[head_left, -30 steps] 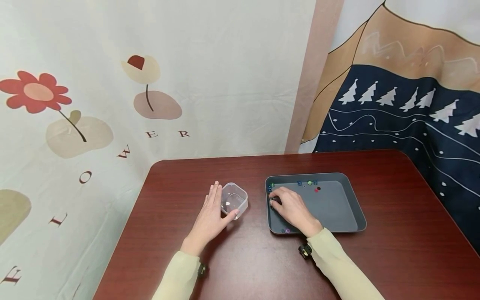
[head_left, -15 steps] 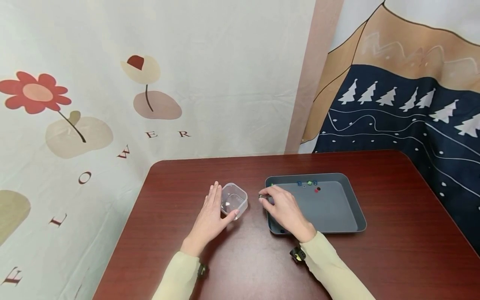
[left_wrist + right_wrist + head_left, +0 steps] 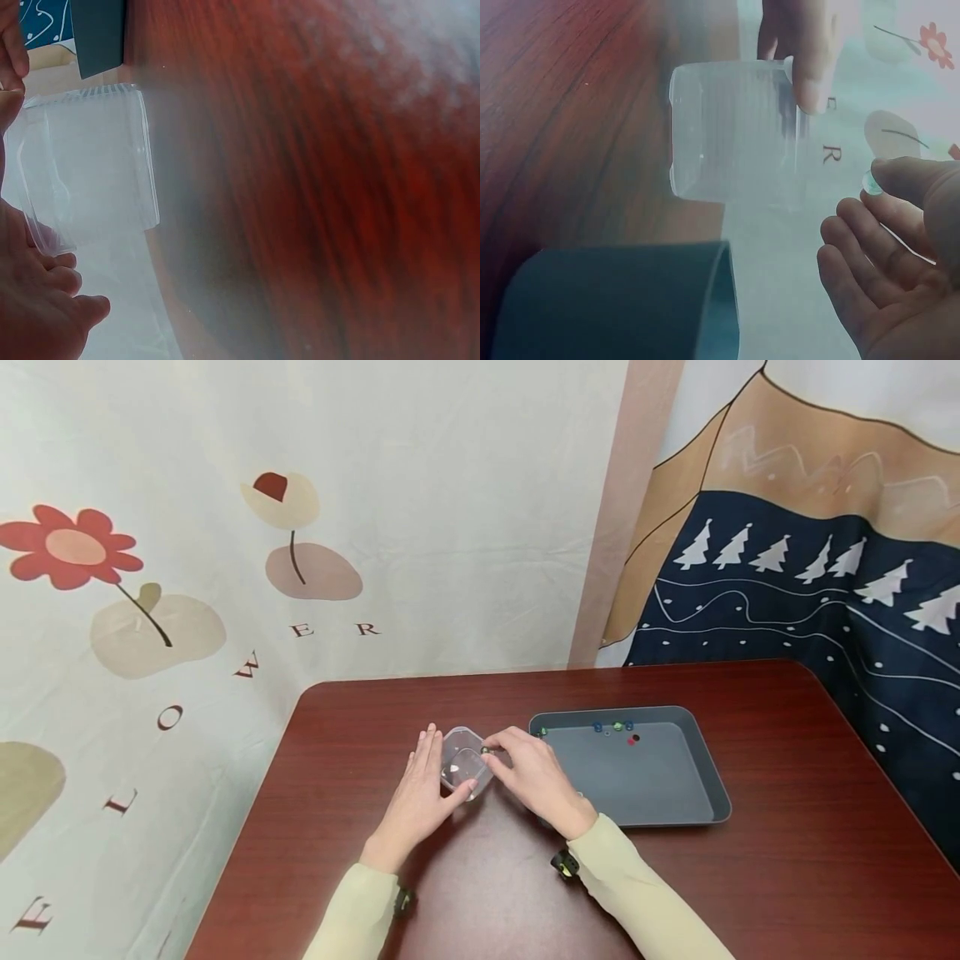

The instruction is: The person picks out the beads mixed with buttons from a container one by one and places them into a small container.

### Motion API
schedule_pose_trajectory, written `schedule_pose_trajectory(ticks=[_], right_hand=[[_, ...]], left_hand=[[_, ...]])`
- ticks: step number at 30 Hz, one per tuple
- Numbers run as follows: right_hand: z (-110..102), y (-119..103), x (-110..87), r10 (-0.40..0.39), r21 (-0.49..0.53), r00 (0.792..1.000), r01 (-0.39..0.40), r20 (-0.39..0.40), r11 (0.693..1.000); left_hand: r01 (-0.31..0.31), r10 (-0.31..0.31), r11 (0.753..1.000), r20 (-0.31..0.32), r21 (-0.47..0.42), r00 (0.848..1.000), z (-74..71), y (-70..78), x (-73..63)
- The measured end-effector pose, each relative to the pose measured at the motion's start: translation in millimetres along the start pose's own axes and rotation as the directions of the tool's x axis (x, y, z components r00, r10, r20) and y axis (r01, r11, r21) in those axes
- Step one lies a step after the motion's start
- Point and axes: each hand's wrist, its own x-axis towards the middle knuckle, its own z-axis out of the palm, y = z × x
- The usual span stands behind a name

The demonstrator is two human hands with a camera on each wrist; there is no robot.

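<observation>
Head view first: I had the left hand (image 3: 420, 804) at the clear box (image 3: 463, 758) on the table (image 3: 487, 893), fingers straight along its left side, thumb stretched across to the near corner, so a wide span holding the box between them. Right hand (image 3: 528, 779) was at the box's right rim, thumb and fingertips narrow, pinching a small bead (image 3: 484, 750). Glints showed in the box; I couldn't tell if anything lay inside. Grey tray (image 3: 648, 781) was just right of it, partly behind the right hand. Blue and green beads (image 3: 618, 727) sat along its far side, a red piece (image 3: 631, 741) and a black piece (image 3: 637, 738) just nearer.

Left wrist: box side-on at the left, left hand's fingers close by at lower left. More digits cut off at the upper left edge, couldn't tell whose. Tray corner at the top.

Right wrist: bead showed pale, pinched between thumb and index, apart from the box and out past its rim. Other three fingers were loose and unloaded. Left thumb lapped the rim from above. Tray wall filled the lower left.
</observation>
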Motion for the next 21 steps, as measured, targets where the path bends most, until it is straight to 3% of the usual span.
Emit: schedule_pose_trajectory(ticks=[13,21], right_hand=[[17,-7,14.0,-0.111,-0.150,0.988,0.126,0.107,0.981],[24,-8,16.4,-0.146,-0.210,0.983,0.166,0.108,0.964]], left_hand=[[-0.001,0.001,1.000,0.001,-0.011,1.000,-0.9,-0.5,-0.7],[-0.003,0.003,1.000,0.003,-0.015,1.000,-1.0,0.6,-0.4]])
